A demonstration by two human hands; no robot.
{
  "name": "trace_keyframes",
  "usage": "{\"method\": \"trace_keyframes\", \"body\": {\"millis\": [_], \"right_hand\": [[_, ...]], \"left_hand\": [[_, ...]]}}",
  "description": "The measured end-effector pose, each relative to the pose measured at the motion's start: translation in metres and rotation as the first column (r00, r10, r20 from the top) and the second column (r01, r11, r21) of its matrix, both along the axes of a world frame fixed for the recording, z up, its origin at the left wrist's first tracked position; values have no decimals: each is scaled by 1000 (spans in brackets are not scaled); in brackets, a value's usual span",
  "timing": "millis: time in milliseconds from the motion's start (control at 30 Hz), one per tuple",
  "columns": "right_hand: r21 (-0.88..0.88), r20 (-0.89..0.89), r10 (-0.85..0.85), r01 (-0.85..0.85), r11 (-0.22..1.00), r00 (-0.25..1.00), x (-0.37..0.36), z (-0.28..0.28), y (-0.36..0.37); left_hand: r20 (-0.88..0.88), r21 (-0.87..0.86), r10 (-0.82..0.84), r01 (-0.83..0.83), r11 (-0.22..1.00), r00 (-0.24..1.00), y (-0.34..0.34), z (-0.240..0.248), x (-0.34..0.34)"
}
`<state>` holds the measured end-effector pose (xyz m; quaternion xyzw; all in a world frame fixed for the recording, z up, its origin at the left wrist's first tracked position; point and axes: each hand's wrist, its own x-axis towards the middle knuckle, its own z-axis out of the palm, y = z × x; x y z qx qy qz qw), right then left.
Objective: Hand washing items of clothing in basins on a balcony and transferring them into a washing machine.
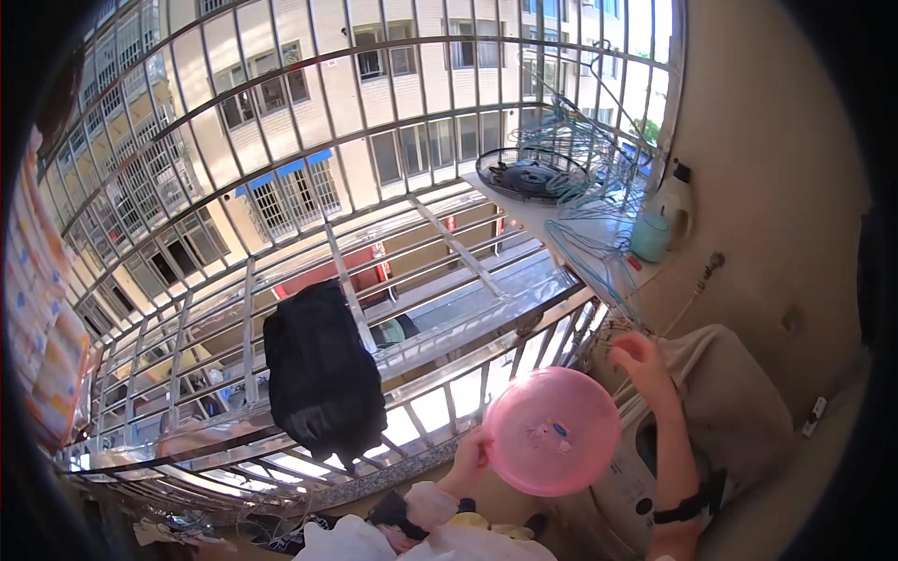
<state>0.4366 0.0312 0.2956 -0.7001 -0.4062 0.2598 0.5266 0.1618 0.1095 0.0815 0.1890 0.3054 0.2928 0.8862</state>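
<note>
My left hand (pixel 469 461) grips the rim of a round pink plastic basin (pixel 524 425), its fingers closed at the basin's left edge. A few small things, one of them blue and yellow, show on the basin's bottom; whether they are printed or loose I cannot tell. To the upper right of the basin, apart from it, my right hand (pixel 640 363) is raised with thumb and fingers curled together. What it pinches, if anything, is too small to make out. Just behind that hand are thin dark wires (pixel 599 341) and a beige cloth (pixel 716 360).
A black bag-like fabric item (pixel 323 374) hangs over the metal railing at left. On the ledge lie tangled blue wire hangers (pixel 599 159), a round black rack (pixel 524 178) and a green-and-beige bottle (pixel 659 220). A tap (pixel 715 262) juts from the right wall. Patterned cloth (pixel 42 309) hangs far left.
</note>
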Motion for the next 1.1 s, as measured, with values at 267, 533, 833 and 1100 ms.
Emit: {"method": "trace_keyframes", "body": {"millis": [267, 533, 833, 1100], "right_hand": [[-270, 149, 613, -565, 780, 776, -267, -52, 252], [-565, 634, 596, -231, 792, 493, -425, -105, 270], [284, 394, 225, -351, 892, 891, -329, -57, 294], [441, 434, -97, -117, 890, 896, -57, 130, 100]], "left_hand": [[1, 31, 55, -55, 998, 998, 7, -37, -49], [-135, -32, 201, -207, 978, 970, 1, -26, -68], [-171, 56, 111, -103, 993, 979, 10, -11, -82], [-141, 77, 150, -140, 987, 979, 11, 25, -58]]}}
